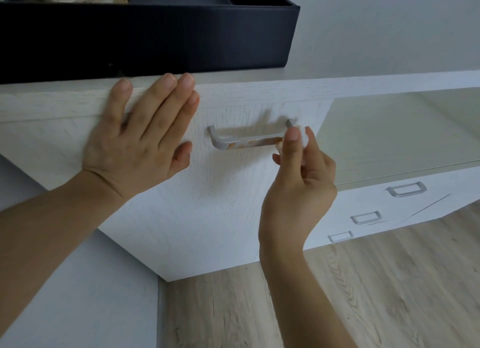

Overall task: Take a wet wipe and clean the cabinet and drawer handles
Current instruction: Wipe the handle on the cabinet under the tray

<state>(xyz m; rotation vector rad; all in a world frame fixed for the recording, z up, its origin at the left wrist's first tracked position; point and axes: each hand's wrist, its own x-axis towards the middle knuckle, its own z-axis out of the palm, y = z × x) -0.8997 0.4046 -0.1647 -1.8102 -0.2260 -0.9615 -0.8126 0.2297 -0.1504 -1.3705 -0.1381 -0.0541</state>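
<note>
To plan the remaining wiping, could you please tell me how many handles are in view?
4. One handle on the near front, under the right hand with the wipe. Three on the low unit at right. More may lie outside the frame.

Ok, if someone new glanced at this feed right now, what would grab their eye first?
Probably the right hand pinching a small white wet wipe against the right end of the silver handle, whose bar shows brownish smears. Next, the left hand pressed flat on the white cabinet front beside it, under a big dark box on top.
</note>
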